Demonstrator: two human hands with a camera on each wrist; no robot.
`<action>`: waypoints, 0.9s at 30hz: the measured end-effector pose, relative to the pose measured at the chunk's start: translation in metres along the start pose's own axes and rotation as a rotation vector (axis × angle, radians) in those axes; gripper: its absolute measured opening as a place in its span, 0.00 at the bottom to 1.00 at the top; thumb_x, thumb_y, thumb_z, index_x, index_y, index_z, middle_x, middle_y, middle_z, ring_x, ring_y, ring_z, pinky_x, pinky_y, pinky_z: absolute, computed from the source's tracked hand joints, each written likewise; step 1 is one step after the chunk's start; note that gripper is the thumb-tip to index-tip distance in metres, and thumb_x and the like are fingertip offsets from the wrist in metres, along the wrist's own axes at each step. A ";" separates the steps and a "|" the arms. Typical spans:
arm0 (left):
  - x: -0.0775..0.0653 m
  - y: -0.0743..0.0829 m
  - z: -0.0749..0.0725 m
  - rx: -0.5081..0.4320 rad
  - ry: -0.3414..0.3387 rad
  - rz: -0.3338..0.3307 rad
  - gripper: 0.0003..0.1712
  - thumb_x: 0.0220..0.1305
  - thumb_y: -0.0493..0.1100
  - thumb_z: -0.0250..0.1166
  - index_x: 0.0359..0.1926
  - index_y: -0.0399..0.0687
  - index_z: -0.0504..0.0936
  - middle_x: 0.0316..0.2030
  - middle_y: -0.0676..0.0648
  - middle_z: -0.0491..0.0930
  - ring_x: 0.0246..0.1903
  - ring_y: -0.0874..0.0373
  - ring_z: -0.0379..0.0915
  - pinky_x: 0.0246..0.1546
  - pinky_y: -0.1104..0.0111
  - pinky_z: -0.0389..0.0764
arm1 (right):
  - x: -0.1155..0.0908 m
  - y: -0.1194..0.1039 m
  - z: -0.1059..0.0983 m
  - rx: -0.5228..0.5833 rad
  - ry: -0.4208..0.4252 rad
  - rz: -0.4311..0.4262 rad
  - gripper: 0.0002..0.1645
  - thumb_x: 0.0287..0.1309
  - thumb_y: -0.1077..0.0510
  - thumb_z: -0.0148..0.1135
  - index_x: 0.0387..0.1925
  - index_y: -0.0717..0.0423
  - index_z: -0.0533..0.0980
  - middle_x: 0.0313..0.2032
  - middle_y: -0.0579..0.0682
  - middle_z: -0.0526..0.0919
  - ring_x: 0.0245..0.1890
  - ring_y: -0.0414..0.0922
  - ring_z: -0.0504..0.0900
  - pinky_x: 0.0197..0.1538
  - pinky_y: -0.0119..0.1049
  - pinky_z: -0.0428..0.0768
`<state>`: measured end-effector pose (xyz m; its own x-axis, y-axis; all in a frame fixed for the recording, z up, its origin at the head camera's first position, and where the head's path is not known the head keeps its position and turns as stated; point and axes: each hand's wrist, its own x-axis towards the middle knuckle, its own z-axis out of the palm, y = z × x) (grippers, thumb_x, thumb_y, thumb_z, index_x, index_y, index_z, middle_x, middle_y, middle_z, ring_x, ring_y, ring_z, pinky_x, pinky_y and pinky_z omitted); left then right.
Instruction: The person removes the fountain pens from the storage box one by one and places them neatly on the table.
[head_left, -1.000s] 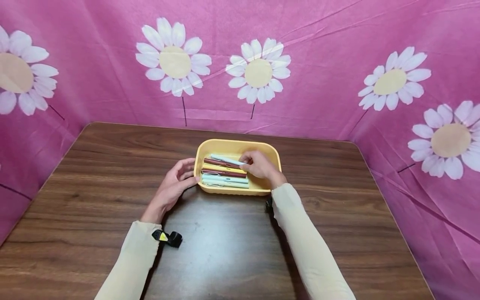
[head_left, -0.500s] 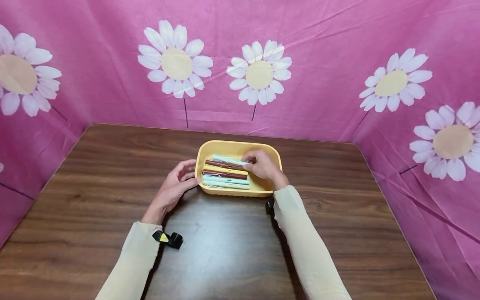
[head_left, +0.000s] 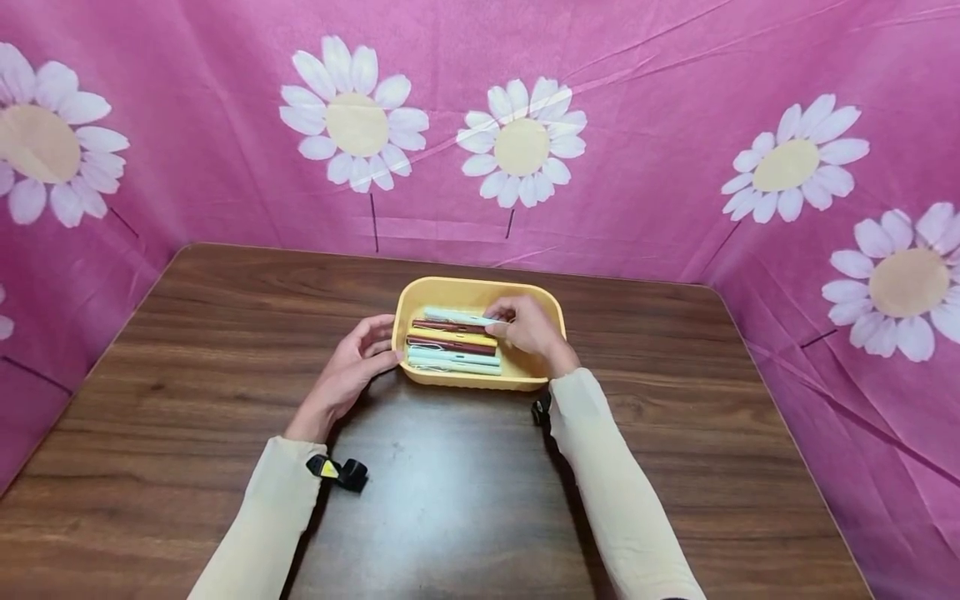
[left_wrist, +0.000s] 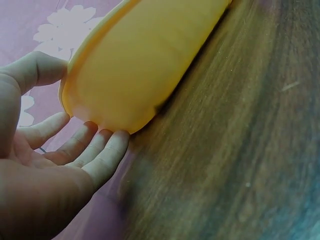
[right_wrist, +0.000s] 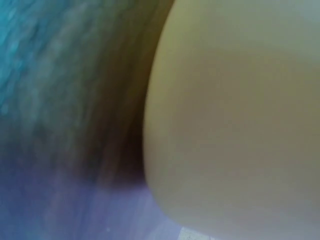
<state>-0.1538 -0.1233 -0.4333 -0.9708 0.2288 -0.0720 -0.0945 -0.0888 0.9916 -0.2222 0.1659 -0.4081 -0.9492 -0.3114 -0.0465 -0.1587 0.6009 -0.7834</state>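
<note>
A yellow bin [head_left: 480,287] stands on the table with several pens lying side by side in it. In the head view, the fingertips of my right hand [head_left: 528,329] pinch the right end of a light blue pen [head_left: 453,317], the farthest of the row. Nearer lie dark red pens [head_left: 450,343], a yellow pen [head_left: 450,337] and pale blue-green pens [head_left: 457,360]. At the bin's left end, my left hand [head_left: 348,371] touches the outer wall with extended fingertips, its thumb near the front corner. The right wrist view is filled by the bin's blurred wall [right_wrist: 235,130], hiding the right hand.
The brown wooden table [head_left: 675,467] reaches back to a pink cloth [head_left: 622,167] printed with white daisies, which also hangs at both sides. A black wrist strap [head_left: 341,472] sticks out from the left sleeve.
The light blue pen has swung slightly, from slanting toward the dark red pen to lying more level with the row. My right hand has shifted slightly away from me; the left hand stays at the bin.
</note>
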 end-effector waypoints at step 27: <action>-0.001 0.000 0.001 -0.012 -0.006 -0.008 0.37 0.63 0.27 0.63 0.71 0.32 0.61 0.64 0.30 0.65 0.58 0.46 0.71 0.52 0.74 0.79 | -0.012 -0.008 -0.032 -0.066 0.126 -0.088 0.10 0.61 0.63 0.71 0.44 0.61 0.87 0.42 0.56 0.88 0.40 0.50 0.83 0.45 0.40 0.81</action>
<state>-0.1524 -0.1227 -0.4336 -0.9687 0.2355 -0.0789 -0.1047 -0.0989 0.9896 -0.2183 0.1890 -0.3815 -0.9567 -0.2727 0.1014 -0.2561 0.6239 -0.7383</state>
